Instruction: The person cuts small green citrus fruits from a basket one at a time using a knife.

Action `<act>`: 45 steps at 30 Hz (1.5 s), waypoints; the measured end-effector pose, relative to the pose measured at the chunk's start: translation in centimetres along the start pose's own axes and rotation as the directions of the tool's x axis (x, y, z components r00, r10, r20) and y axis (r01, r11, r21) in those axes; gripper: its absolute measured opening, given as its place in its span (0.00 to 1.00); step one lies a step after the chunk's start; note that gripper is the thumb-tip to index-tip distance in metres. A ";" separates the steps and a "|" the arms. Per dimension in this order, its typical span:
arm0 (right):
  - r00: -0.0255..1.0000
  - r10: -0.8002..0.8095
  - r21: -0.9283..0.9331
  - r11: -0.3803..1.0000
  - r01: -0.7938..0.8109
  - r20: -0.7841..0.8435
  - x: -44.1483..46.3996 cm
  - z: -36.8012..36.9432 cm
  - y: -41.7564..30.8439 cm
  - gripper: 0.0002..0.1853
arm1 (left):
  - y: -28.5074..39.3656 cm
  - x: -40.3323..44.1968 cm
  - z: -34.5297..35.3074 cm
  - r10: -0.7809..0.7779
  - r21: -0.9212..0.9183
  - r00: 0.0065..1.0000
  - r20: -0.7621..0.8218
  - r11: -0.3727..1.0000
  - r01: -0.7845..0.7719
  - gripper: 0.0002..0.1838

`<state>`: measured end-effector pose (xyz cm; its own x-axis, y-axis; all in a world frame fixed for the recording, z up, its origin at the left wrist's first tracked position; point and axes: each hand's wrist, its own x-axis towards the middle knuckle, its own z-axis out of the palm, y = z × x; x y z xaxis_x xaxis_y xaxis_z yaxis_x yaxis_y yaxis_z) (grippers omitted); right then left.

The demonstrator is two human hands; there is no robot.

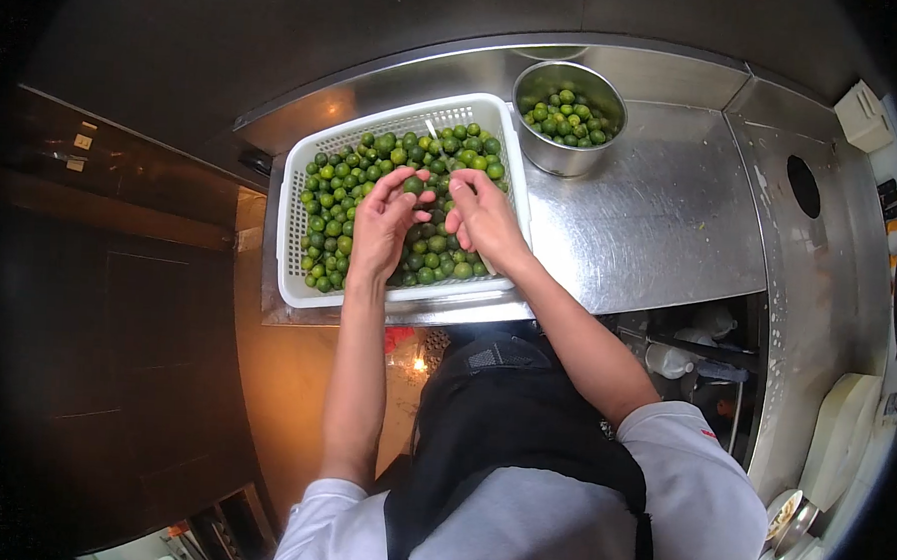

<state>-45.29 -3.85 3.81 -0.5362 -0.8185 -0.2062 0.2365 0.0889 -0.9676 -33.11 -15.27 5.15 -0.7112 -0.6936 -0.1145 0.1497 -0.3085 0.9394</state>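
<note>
Limes [399, 156] mostly fill our white plastic basket [456, 116], fewer sit in the steel pot [569, 163], while our left hand [379, 225] grips one above the basket; our right hand's [489, 222] grip we cannot tell.

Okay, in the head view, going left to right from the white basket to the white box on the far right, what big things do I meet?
White basket → metal pot → dark oval opening → white box.
</note>
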 end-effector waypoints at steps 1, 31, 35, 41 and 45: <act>0.999 -0.053 -0.090 0.995 0.053 0.002 -0.3 0.3 -0.2 0.21 | 0.2 -0.3 -0.4 -0.022 -0.081 1.000 -0.005 0.996 0.021 0.17; 0.923 -0.386 -0.332 0.870 0.365 0.002 -0.4 0.7 -0.4 0.28 | -1.4 -2.0 -2.2 -0.048 -0.255 0.999 0.020 0.966 0.051 0.16; 0.902 -0.389 -0.448 0.783 0.432 0.189 -1.6 1.3 -0.9 0.35 | -1.8 -1.6 -2.4 0.051 -0.261 0.994 -0.093 0.962 -0.074 0.18; 0.910 -0.326 -0.542 0.730 0.415 0.258 -1.7 1.4 -0.4 0.34 | -2.0 -1.6 -3.1 0.039 -0.249 0.982 -0.183 0.965 -0.085 0.17; 0.910 -0.330 -0.545 0.729 0.414 0.250 -1.7 1.4 -0.4 0.33 | -2.1 -1.8 -3.0 0.070 -0.235 0.980 -0.184 0.966 -0.113 0.17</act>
<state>-43.29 -3.27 4.74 -0.3638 -0.9161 0.1685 -0.4908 0.0348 -0.8706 -30.10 -15.36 2.41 -0.5603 -0.8215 -0.1060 0.3861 -0.3722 0.8441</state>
